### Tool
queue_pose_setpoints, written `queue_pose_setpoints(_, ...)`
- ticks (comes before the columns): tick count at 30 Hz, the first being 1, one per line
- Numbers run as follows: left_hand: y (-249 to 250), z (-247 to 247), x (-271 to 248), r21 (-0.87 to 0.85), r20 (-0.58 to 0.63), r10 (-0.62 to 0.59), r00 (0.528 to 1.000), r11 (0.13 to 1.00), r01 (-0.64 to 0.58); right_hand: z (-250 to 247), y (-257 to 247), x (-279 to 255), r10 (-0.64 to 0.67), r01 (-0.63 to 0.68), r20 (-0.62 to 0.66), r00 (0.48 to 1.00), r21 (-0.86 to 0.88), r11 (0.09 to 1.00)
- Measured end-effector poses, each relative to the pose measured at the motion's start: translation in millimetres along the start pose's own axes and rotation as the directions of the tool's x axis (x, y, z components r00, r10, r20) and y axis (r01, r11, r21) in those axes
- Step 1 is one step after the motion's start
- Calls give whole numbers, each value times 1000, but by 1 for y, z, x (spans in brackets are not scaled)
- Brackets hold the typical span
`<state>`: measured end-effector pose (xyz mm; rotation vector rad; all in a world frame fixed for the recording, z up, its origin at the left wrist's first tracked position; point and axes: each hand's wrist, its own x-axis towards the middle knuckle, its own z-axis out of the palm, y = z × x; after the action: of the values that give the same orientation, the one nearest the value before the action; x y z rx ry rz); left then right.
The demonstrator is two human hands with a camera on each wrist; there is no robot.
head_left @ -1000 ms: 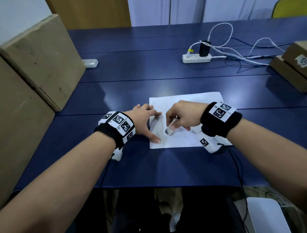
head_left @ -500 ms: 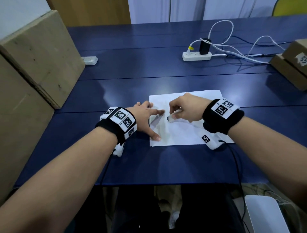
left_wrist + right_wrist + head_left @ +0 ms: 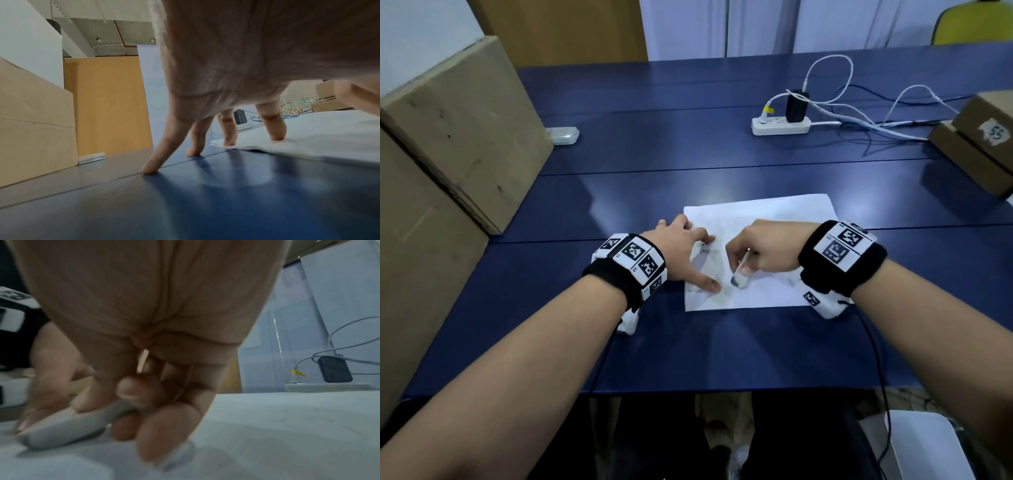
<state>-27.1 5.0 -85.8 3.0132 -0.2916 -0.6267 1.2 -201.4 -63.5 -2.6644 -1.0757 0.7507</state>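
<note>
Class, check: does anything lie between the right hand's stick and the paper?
Nothing visible does. The right hand grips the short white stick, its dark tip down on the white paper sheet; the left hand presses the sheet beside it.

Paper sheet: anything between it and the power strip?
Nothing; only bare blue tabletop separates the paper sheet and the power strip, as the head view shows.

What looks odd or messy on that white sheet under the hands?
Nothing is spilled or broken. The paper shows faint grey smudges beside the left hand, which presses it flat, and the white stick held in the right hand has a darkened tip touching the sheet.
</note>
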Motion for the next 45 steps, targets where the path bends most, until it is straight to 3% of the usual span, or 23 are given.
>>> queue_pose_setpoints(2,1,-1,1,1,8,-3,1000,1000,3,1,-2,1,14,-15,-46,999,-40,999)
queue_pose_setpoints(5,2,-2,1,-1,15,-7,1000,1000,7,-3,-2,3,72,-94,-244,967,-80,992)
queue_pose_setpoints(6,2,-2,1,0,14,-9,1000,1000,9,-4,-2,2,62,-81,-241,969,-71,994)
queue_pose_setpoints(10,2,-1,1,4,19,-18,1000,1000,18,0,-7,-4,9,-9,5,1000,-12,1000)
queue_pose_setpoints(14,2,-1,1,-14,13,-13,1000,1000,14,0,-5,3,89,-117,-275,957,-84,990)
queue_pose_setpoints(15,2,-1,1,-16,13,-15,1000,1000,15,-1,-4,3,95,-118,-293,951,-62,991)
queue_pose_setpoints(19,2,0,1,-15,9,-16,1000,1000,16,-1,-6,-7,14,-14,-4,1000,10,1000)
queue_pose_setpoints(20,2,0,1,-18,13,-19,1000,1000,19,1,-8,-8,18,-18,18,1000,-2,1000)
queue_pose_setpoints(24,3,-1,-1,-36,17,-18,1000,999,19,1,-7,-2,115,-139,-277,954,-67,988)
queue_pose_setpoints(25,3,-1,0,-37,17,-17,1000,999,17,0,-6,-1,125,-146,-298,946,-51,988)
queue_pose_setpoints(29,2,0,0,-31,21,-26,999,999,26,-1,-7,-12,48,-48,6,999,35,998)
queue_pose_setpoints(30,2,0,-1,-32,23,-29,999,999,29,0,-8,-13,56,-57,23,998,22,998)
queue_pose_setpoints(32,3,-1,-1,-44,21,-27,999,999,28,2,-7,-8,109,-112,-122,986,-16,994)
queue_pose_setpoints(34,2,-1,-1,-47,18,-20,1000,999,21,2,-6,-2,160,-180,-308,938,-38,983)
queue_pose_setpoints(35,2,-1,-1,-46,17,-17,1000,999,18,1,-5,0,163,-183,-338,927,-29,983)
queue_pose_setpoints(36,2,-1,-1,-43,16,-18,1000,999,19,0,-4,0,143,-155,-307,941,-16,988)
queue_pose_setpoints(38,2,0,-1,-38,14,-21,1000,999,22,-1,-4,-4,88,-87,-122,989,14,996)
queue_pose_setpoints(40,2,-1,-2,-33,14,-23,1000,999,23,1,-7,-7,81,-81,-1,997,6,997)
queue_pose_setpoints(45,3,0,-2,-30,-4,-18,1000,999,18,3,-6,1,178,-199,-303,936,-40,979)
